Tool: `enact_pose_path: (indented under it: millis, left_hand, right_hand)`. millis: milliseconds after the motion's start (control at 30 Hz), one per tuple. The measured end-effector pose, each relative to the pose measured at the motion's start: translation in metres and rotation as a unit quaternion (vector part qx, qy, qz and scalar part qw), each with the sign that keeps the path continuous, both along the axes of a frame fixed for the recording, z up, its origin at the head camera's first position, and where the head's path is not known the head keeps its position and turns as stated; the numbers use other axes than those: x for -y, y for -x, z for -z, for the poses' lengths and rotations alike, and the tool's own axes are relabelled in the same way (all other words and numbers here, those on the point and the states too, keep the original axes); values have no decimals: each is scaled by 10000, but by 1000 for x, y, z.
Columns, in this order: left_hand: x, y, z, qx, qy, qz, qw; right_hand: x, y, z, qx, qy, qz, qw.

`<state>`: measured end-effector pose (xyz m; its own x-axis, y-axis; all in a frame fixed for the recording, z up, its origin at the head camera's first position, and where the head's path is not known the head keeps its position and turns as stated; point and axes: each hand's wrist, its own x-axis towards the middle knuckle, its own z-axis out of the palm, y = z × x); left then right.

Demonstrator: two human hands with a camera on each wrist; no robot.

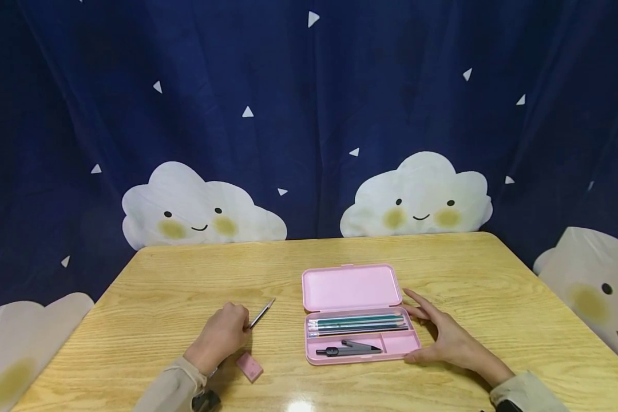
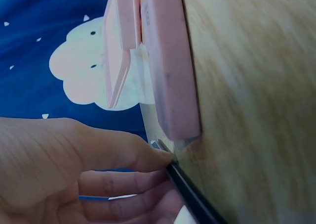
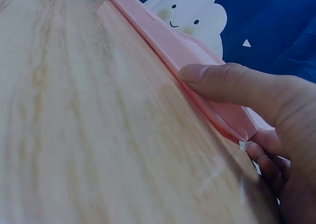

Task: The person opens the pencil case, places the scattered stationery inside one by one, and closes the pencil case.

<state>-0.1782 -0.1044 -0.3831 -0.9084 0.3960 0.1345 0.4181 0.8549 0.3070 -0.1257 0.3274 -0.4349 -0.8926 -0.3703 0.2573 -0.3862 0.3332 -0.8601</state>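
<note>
My left hand (image 1: 225,332) pinches a slim dark pencil (image 2: 190,192) between thumb and fingers, close over the table. Its pale, tapering end (image 1: 269,304) points away to the right. Just beside that hand, a pink eraser (image 1: 249,367) lies on the wood. To the right lies a pink pencil case (image 1: 314,361) with its lid (image 1: 351,288) folded back. My right hand (image 1: 448,337) holds the case's right end, thumb at the near corner and fingers along the side. Inside are several pencils (image 1: 355,324) in the rear compartment and a grey-black compass (image 1: 347,350) in the front one.
A small compartment (image 1: 399,343) is at the case's front right. The wooden table (image 1: 185,274) reaches back to a dark blue curtain (image 1: 309,114) printed with clouds and white triangles. Dark bands show at both wrists.
</note>
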Motion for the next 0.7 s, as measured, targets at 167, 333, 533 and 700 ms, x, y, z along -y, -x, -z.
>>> enact_pose_path:
  millis: [167,333,533,700]
  left_hand:
    - [-1,0,-2,-24,47,10,10000]
    - [-2,1,-4,-175,68,86,9998]
    - [-6,2,-9,-395,95,193,9990]
    - [-17,2,-16,-585,1,478,9971]
  right_hand:
    - [0,0,0,17,28,-8,10000]
    - [0,1,-1,3,57,-18,10000]
    - [0,1,0,-53,45,-57,10000]
    - [0,1,1,-47,25,-34,10000]
